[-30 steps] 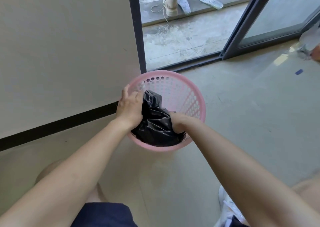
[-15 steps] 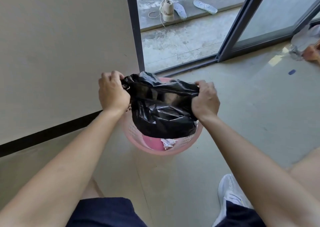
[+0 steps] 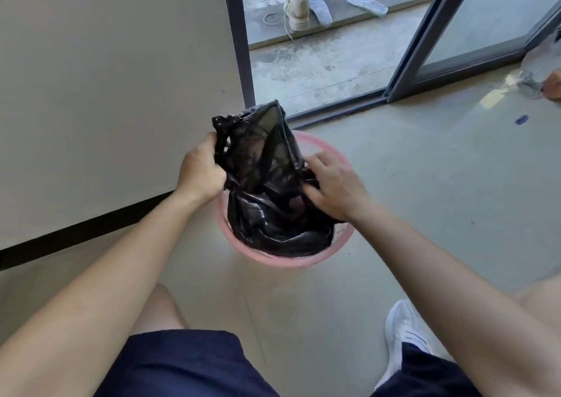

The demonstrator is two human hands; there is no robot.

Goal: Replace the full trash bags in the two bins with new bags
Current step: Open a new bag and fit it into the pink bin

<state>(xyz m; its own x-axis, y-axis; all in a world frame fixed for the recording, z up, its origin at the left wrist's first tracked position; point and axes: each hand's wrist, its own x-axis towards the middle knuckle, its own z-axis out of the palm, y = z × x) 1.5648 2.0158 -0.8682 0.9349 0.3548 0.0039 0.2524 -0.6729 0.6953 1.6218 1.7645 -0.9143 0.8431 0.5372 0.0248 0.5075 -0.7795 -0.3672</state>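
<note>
To the left of both hands a plain wall (image 3: 106, 93) with a dark skirting strip is seen. The gathered edge of a black bag (image 3: 267, 196) is gripped by the left hand (image 3: 200, 175), with its fingers curled into the bunched plastic. The bag is held up between the two hands, directly over a pink bin (image 3: 274, 260). Its lower part is sunk inside the rim and its upper part is raised above the hands. The plastic looks thin and limp, and light is let through near the top, so little or nothing is judged to be inside. The right hand (image 3: 332, 185) is laid on the bag's right side, and a fold appears to be pinched between thumb and fingers.

The step in hand is judged to be the fitting of a fresh liner into this bin, though this cannot be told for certain. The next move calls for the mouth to be found and pulled wide, the body pushed down to the bottom, and the edge folded over the rim all round.

Beyond the hands, past the door frame (image 3: 239, 47), a beige shoe (image 3: 299, 11) and two insoles are seen. Nearer than the right hand, a white sneaker (image 3: 403, 330) is planted on the floor (image 3: 425, 184).

No brand, label or writing can be read anywhere.
</note>
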